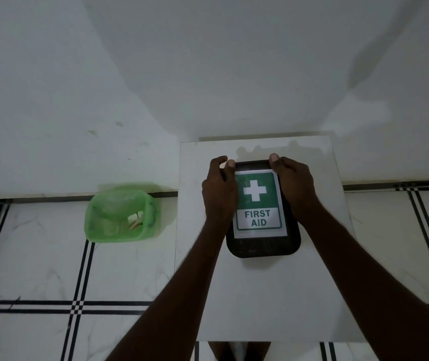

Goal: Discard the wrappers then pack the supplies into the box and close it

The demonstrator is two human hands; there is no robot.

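Note:
A black box with a green and white FIRST AID label on its lid lies on a small white table. The lid is down on the box. My left hand lies along the box's left side, fingers curled at its far left corner. Along the right side rests my right hand, thumb at the far right corner. Both hands press on the box. No loose supplies or wrappers show on the table.
A green bin lined with a plastic bag stands on the tiled floor to the left of the table, with scraps of wrapper inside. A white wall rises right behind the table. The floor has black grid lines.

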